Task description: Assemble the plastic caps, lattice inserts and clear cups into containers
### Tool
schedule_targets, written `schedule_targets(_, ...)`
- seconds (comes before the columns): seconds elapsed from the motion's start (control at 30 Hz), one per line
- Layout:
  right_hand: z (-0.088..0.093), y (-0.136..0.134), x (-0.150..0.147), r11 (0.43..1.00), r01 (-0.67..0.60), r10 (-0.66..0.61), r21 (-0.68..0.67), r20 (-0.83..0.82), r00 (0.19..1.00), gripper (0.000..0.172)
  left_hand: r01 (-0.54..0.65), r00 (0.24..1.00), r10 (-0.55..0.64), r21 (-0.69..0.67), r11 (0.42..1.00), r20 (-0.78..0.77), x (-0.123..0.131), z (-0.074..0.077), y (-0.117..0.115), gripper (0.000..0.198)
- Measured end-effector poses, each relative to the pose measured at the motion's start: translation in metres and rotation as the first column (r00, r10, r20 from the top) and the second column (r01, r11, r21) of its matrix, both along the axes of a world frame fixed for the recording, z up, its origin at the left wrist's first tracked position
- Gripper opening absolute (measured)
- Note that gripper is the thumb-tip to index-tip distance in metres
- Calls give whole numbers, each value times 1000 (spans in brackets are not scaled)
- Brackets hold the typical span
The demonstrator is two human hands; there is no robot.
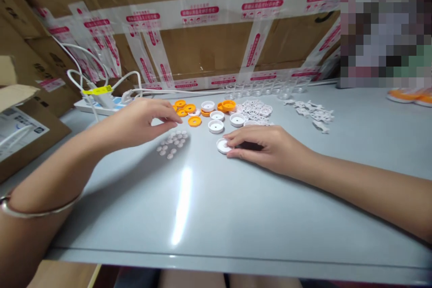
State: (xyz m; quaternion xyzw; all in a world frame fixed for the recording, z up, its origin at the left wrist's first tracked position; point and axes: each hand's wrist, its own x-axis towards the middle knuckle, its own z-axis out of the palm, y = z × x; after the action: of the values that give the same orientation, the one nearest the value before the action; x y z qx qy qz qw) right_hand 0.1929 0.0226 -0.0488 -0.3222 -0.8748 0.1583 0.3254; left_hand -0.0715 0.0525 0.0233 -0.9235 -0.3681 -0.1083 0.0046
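My right hand (266, 146) grips the right edge of a round white plastic cap (221, 146) that rests flat on the table, thumb in front and fingers behind. Over the table to the left hovers my left hand (145, 119), its thumb and forefinger tips drawn together in a pinch. Whether anything small sits between them I cannot make out. Beneath and just right of that hand lie several small clear round pieces (171, 140). Behind both hands are several orange round caps (195, 121) and more white caps (216, 127), some of them overlapping.
A pile of white openwork plastic parts (254, 109) lies behind my right hand, with flat white pieces (313, 111) farther right. Clear cups (253, 89) line the back. A power strip (101, 99) with cables and a cardboard box (30, 130) stand left. Taped cardboard (209, 49) walls the rear.
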Motion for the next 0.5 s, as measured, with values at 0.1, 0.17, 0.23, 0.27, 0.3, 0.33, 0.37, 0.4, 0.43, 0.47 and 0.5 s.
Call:
schedule_targets(0.1, 1, -1, 0, 998, 12, -13, -65, -14, 1000, 12, -123, 984, 106, -111, 986, -142, -12, 5, 6, 24)
schedule_targets(0.17, 2, -1, 0, 995, 16, -18, -100, -20, 1000, 13, -170, 972, 130, -202, 964, -197, -15, 7, 7, 24)
schedule_targets(0.23, 2, -1, 1, 992, 18, -21, -122, -23, 1000, 14, -213, 964, 158, -260, 942, -216, -15, 7, 5, 24)
schedule_targets(0.27, 3, -1, 1, 991, 19, -22, -129, -22, 1000, 14, -231, 960, 172, -274, 934, -221, -14, 7, 4, 24)
schedule_targets(0.3, 3, -1, 1, 990, 22, -25, -136, -20, 999, 14, -242, 957, 180, -283, 928, -229, -13, 6, 3, 23)
schedule_targets(0.33, 4, -1, 1, 989, 29, -32, -143, -16, 999, 14, -248, 954, 182, -286, 925, -239, -12, 5, 2, 22)
schedule_targets(0.37, 4, -1, 0, 988, 42, -44, -151, -9, 999, 14, -249, 952, 179, -288, 925, -247, -11, 3, 2, 21)
schedule_targets(0.4, 5, -2, 0, 985, 58, -59, -163, 0, 998, 15, -245, 952, 172, -289, 925, -254, -10, 1, 1, 20)
schedule_targets(0.43, 6, -2, 0, 981, 74, -74, -177, 8, 997, 16, -240, 952, 165, -291, 926, -258, -9, -1, 1, 19)
schedule_targets(0.47, 7, -2, -1, 978, 87, -86, -192, 13, 996, 17, -233, 953, 159, -289, 929, -257, -9, -2, 1, 19)
schedule_targets(0.5, 8, -3, -1, 974, 94, -93, -207, 13, 996, 18, -224, 956, 153, -284, 932, -251, -9, -4, 2, 19)
